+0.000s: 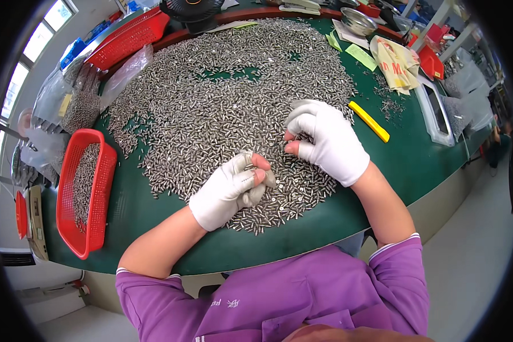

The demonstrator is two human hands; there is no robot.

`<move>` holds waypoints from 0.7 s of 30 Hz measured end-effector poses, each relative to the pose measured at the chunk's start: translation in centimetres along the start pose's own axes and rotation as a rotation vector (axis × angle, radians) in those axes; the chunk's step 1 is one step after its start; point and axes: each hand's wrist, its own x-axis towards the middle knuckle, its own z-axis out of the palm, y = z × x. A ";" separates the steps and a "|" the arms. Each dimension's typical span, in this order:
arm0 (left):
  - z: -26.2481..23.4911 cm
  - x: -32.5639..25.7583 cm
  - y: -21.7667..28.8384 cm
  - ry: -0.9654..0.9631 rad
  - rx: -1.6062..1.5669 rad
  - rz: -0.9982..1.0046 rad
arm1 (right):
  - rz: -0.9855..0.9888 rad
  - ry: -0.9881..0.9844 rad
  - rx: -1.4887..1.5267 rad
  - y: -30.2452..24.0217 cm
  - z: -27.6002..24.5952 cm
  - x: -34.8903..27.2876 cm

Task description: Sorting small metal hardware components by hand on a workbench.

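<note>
A wide heap of small silvery metal pins point(211, 125) covers much of the green table point(154, 228). My left hand point(228, 188), in a white glove with bare thumb and index tips, is curled above the heap's near part. Its thumb meets the index finger, and whatever lies inside is too small to make out. To the right, my right hand point(328, 139), gloved the same way, bends its fingers over the pins. Thumb and index tip are drawn close together there, and the palm side is hidden.
At left stands a red basket point(105, 199) partly filled with pins, beside a scale point(37, 222). Right of the heap lie a yellow cutter-like tool point(369, 122), a yellowish bag point(394, 62) and a white tray point(435, 111). Another red basket point(131, 40) sits at the back left.
</note>
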 end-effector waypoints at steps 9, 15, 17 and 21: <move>-0.5 0.0 0.0 -0.019 -0.032 -0.021 | -0.002 -0.131 0.294 -1.9 0.5 -0.4; -0.4 0.2 0.0 -0.019 0.020 -0.017 | -0.046 -0.117 0.428 -2.0 1.8 -0.5; -0.6 0.2 0.3 -0.069 0.116 -0.016 | -0.077 -0.185 0.393 -2.2 1.8 -0.4; -0.1 0.2 0.1 -0.022 0.079 0.036 | -0.019 -0.077 0.073 -1.1 1.0 -0.4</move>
